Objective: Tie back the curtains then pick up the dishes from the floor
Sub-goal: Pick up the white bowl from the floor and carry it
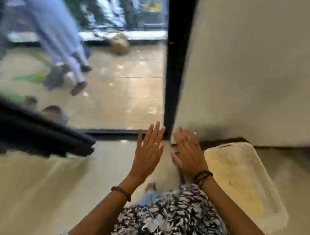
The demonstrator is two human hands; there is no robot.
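My left hand point(149, 149) and my right hand point(189, 154) are stretched out side by side in front of me, fingers straight and spread, holding nothing. They hover near the bottom of a black window frame post point(174, 73). A dark curtain point(33, 132) hangs in folds at the left edge, its hem near the floor. No dishes are in view. The picture is blurred by motion.
A large glass pane point(108, 70) fills the upper left; through it a person in pale trousers walks on a tiled walkway. A cream wall point(252, 68) stands to the right. A white knitted mat point(240, 179) lies on the beige floor point(39, 192) by the wall.
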